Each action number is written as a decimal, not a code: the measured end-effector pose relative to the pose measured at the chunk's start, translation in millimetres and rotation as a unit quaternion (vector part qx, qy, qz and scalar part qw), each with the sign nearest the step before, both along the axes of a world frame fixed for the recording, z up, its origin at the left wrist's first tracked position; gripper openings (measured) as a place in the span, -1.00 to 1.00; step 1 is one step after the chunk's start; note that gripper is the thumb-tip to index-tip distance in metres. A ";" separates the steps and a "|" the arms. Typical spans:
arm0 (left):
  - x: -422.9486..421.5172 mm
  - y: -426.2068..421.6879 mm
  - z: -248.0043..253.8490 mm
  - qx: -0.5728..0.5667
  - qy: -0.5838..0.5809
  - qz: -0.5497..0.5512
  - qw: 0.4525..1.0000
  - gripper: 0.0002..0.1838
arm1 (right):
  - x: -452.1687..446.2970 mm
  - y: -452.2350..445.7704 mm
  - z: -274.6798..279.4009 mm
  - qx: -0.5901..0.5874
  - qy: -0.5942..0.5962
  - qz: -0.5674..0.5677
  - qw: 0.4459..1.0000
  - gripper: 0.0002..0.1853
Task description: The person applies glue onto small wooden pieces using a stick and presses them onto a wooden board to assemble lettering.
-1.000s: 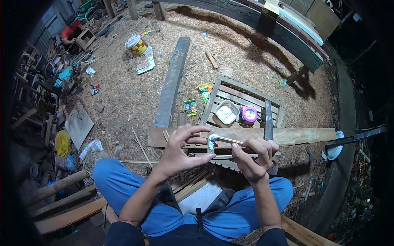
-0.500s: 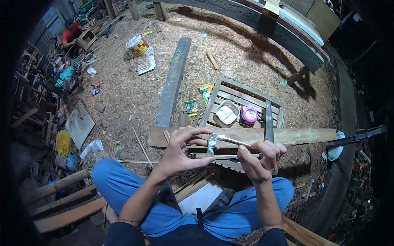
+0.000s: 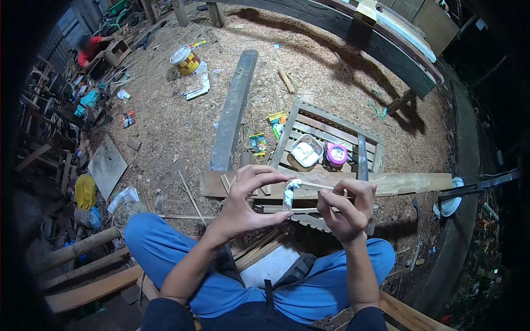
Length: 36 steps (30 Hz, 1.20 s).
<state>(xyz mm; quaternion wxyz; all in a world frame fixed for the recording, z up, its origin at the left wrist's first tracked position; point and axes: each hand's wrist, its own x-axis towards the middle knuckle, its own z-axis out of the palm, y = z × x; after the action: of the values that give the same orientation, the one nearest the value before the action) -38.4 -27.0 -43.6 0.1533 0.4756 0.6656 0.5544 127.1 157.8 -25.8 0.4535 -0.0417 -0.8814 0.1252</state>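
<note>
My left hand (image 3: 245, 199) is closed on a small flat wooden piece (image 3: 287, 205), its ends pinched between thumb and fingers. White paste (image 3: 290, 193) covers part of the piece's face. In my right hand (image 3: 349, 211) a thin wooden stick (image 3: 313, 186) points left, its tip touching the paste at the upper end of the piece. Just beyond the hands, a clear plastic tub (image 3: 306, 151) with white paste inside stands on a slatted wooden frame (image 3: 292, 118). Beside it sits a pink tape measure (image 3: 335, 155).
A wide plank (image 3: 408, 183) lies across behind my hands, and a long dark beam (image 3: 234, 113) stretches away on the left. Farther off are a paint bucket (image 3: 185, 60) and a heavy raised timber (image 3: 309, 25). A person in a red shirt (image 3: 91, 52) handles a wooden box at far left.
The stick's tip has shifted slightly up and left on the piece, and my right hand has moved a little left. The far person has leaned toward the box.
</note>
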 end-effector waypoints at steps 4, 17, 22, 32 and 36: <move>-3.3 0.6 4.0 0.002 -0.006 0.002 1.000 -0.32 | 0.2 -0.8 2.5 -0.006 -0.012 0.045 0.999 -0.65; -0.6 -1.4 6.1 -0.010 0.042 0.007 0.999 -0.32 | 0.8 -3.1 4.0 -0.005 -0.023 0.036 0.999 -0.67; 0.3 -2.2 3.0 -0.008 0.045 0.004 0.999 -0.32 | -1.9 1.7 -1.4 -0.025 -0.003 0.004 1.000 -0.68; 2.1 -2.1 7.4 -0.015 0.103 0.016 0.994 -0.32 | -1.9 -4.0 0.4 -0.008 -0.013 0.010 1.000 -0.65; -0.1 -2.6 9.0 -0.022 0.093 0.016 0.995 -0.31 | -2.0 -3.8 5.6 -0.027 -0.002 0.025 0.999 -0.65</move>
<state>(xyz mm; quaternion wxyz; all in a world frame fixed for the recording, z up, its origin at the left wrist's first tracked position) -38.5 -29.5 -34.6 0.0924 0.5110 0.6961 0.4957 125.1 154.1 -20.2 0.4469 -0.0321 -0.8796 0.1596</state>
